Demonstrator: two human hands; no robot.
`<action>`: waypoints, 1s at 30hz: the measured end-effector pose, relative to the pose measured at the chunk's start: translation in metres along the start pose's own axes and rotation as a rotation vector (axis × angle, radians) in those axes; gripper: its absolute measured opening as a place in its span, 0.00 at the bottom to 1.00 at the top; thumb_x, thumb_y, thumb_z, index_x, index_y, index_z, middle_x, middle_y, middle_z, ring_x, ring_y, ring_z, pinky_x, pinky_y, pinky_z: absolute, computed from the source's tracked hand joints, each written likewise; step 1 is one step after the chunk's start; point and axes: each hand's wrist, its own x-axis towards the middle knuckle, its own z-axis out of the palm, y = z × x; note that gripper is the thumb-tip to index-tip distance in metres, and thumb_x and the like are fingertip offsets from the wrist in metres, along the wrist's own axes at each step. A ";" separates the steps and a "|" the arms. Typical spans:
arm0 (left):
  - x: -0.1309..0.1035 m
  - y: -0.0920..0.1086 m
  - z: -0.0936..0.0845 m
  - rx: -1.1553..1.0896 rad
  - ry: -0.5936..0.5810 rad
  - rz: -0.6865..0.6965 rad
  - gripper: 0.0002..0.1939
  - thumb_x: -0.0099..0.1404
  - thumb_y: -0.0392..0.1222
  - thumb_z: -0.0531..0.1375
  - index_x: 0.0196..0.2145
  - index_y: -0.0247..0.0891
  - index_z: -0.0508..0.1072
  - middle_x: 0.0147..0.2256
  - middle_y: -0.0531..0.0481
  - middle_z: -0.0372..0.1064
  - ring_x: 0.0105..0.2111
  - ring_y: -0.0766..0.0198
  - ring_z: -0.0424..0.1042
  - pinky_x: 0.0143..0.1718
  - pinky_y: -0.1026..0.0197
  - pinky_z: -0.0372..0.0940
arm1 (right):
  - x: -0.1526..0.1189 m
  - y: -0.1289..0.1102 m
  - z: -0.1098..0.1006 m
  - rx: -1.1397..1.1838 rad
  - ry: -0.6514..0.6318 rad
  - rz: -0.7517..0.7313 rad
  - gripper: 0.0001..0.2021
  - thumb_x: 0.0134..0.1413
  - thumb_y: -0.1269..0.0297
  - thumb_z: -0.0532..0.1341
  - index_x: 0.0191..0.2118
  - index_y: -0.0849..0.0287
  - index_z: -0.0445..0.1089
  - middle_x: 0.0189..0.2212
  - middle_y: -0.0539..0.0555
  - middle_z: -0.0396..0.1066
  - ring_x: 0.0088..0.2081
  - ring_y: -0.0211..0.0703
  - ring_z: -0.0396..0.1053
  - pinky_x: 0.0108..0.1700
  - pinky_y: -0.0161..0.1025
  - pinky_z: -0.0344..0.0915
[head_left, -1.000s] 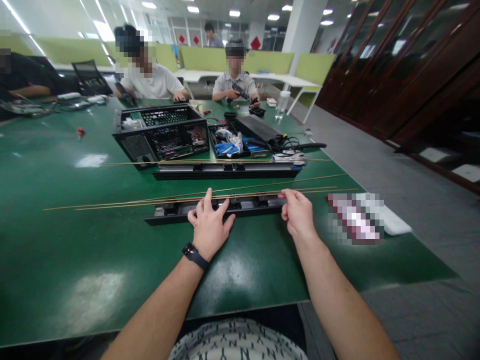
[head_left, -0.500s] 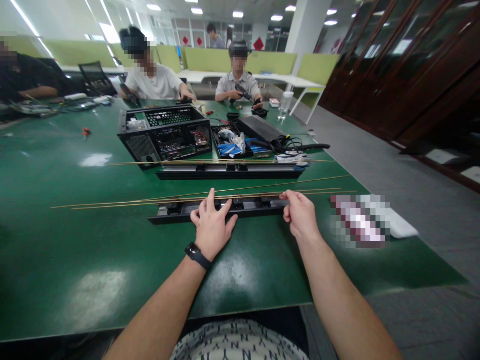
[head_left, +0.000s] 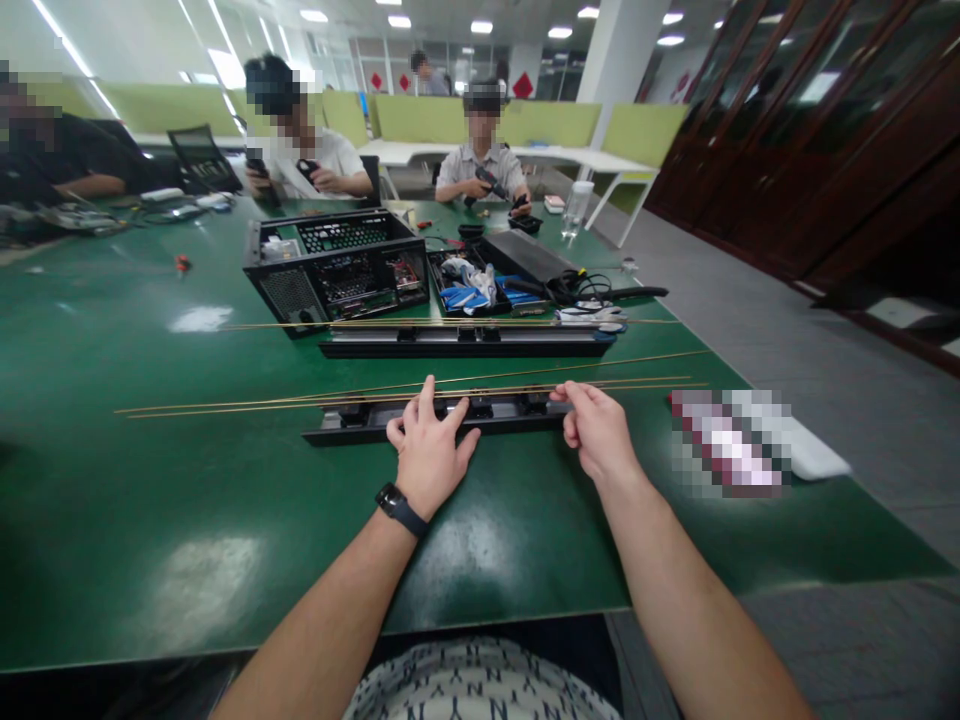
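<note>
Across the near black rail [head_left: 315,437] lie several thin brass-coloured rods [head_left: 225,407], reaching past both its ends. Small black blocks [head_left: 535,399] sit in the rail's channel beneath them. My left hand [head_left: 433,450] rests over the rail's middle, fingers spread, with its fingertips at the rods. Near the rail's right end, my right hand [head_left: 600,428] is closed, thumb and index finger pinching one thin rod. Behind, a second black rail [head_left: 420,349] carries blocks and more thin rods along its top.
An open black computer case [head_left: 337,275] stands behind the far rail, beside a tray with blue-and-white gloves [head_left: 469,285]. Black cables [head_left: 589,290] lie farther right. A blurred-out item [head_left: 724,445] sits near the table's right edge. Co-workers sit at the far side.
My right hand has moved slightly left, and one thin rod has slid left with it. My left hand stays spread on the rail. A co-worker at the back left has raised a hand.
</note>
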 end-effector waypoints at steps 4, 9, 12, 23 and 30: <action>0.000 0.000 -0.001 0.004 -0.003 0.001 0.24 0.71 0.56 0.60 0.63 0.57 0.74 0.76 0.37 0.43 0.65 0.38 0.60 0.57 0.33 0.59 | 0.004 -0.001 -0.004 0.019 0.072 0.009 0.14 0.55 0.54 0.69 0.31 0.60 0.71 0.30 0.52 0.76 0.12 0.26 0.56 0.10 0.28 0.46; 0.000 0.000 -0.001 0.008 -0.007 0.006 0.24 0.71 0.55 0.60 0.63 0.57 0.74 0.76 0.37 0.44 0.65 0.38 0.60 0.56 0.34 0.59 | 0.008 -0.002 -0.007 0.068 0.144 0.013 0.13 0.53 0.55 0.70 0.32 0.59 0.70 0.32 0.51 0.76 0.12 0.26 0.56 0.10 0.28 0.47; 0.000 0.000 -0.001 0.009 -0.005 0.007 0.24 0.71 0.55 0.60 0.63 0.57 0.73 0.76 0.37 0.43 0.65 0.38 0.60 0.56 0.34 0.60 | 0.009 -0.001 -0.007 0.087 0.160 0.006 0.13 0.52 0.56 0.71 0.33 0.59 0.71 0.31 0.50 0.75 0.13 0.26 0.56 0.10 0.28 0.48; -0.001 0.000 0.000 0.002 -0.001 0.000 0.24 0.71 0.56 0.60 0.63 0.57 0.74 0.76 0.39 0.43 0.65 0.38 0.59 0.57 0.34 0.59 | 0.002 0.000 -0.003 0.021 -0.018 0.012 0.15 0.50 0.53 0.71 0.34 0.61 0.74 0.35 0.55 0.79 0.13 0.25 0.56 0.10 0.28 0.47; -0.001 0.000 -0.001 0.004 -0.004 0.007 0.24 0.71 0.56 0.60 0.63 0.56 0.73 0.76 0.37 0.43 0.65 0.38 0.60 0.56 0.34 0.59 | 0.006 0.000 -0.006 0.075 0.098 -0.006 0.12 0.51 0.57 0.70 0.33 0.61 0.74 0.32 0.52 0.77 0.13 0.26 0.57 0.11 0.28 0.48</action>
